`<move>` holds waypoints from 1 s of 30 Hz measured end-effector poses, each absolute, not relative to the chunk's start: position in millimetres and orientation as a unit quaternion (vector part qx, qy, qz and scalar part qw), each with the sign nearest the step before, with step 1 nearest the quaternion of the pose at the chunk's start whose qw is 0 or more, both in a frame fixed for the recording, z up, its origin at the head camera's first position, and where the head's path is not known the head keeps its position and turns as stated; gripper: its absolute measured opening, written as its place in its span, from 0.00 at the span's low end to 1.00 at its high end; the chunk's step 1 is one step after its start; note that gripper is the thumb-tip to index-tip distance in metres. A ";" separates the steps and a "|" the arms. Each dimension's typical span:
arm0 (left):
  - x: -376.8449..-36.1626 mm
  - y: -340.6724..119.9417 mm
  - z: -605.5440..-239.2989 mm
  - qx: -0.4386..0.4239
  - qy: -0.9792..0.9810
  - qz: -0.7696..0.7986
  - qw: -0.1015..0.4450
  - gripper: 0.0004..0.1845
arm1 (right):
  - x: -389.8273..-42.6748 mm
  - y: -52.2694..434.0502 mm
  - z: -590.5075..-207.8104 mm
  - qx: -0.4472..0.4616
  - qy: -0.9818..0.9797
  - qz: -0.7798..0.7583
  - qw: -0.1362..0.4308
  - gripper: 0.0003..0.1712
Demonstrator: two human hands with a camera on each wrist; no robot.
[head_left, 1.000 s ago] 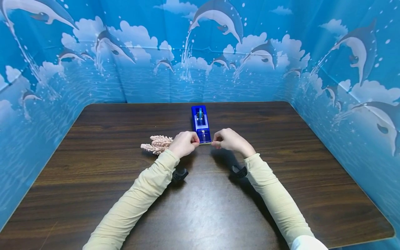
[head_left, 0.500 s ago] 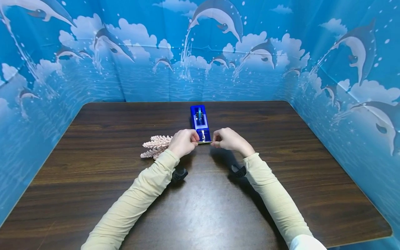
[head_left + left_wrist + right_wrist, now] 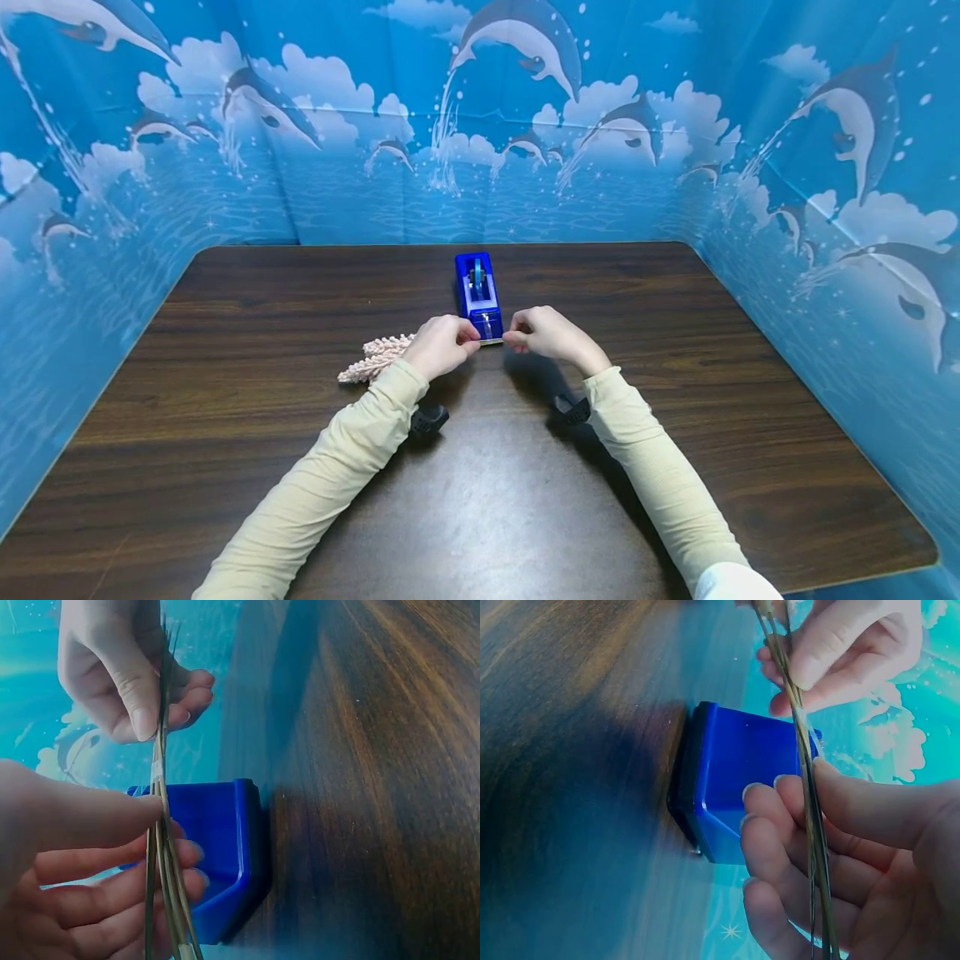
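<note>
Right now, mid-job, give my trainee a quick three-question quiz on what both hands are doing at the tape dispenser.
1. True or false: both hands pinch the thin stems.
2. What blue thing stands just beyond the left hand and right hand?
3. The pink sprig lies: A) left of the left hand, B) right of the right hand, C) on the dispenser.

Key: 1 true; 2 the tape dispenser; 3 A.
</note>
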State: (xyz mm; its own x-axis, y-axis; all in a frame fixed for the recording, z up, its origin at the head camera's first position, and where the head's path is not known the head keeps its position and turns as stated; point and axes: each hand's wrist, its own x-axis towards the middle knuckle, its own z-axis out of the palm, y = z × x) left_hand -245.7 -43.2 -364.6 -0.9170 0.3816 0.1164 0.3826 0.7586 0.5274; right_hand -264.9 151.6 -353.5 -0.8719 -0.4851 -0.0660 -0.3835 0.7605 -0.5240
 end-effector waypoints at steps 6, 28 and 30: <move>-246.8 -42.9 -369.8 -0.209 -0.940 -0.270 -0.011 0.11 | -264.1 151.9 -354.7 -0.241 0.938 -0.240 0.072 0.11; -251.0 -47.5 -367.7 -0.192 -0.938 -0.286 -0.026 0.04 | -262.0 141.7 -357.0 -0.240 0.926 -0.278 0.087 0.11; -251.5 -47.5 -366.9 -0.195 -0.938 -0.287 -0.026 0.04 | -262.2 141.6 -356.9 -0.233 0.928 -0.280 0.078 0.12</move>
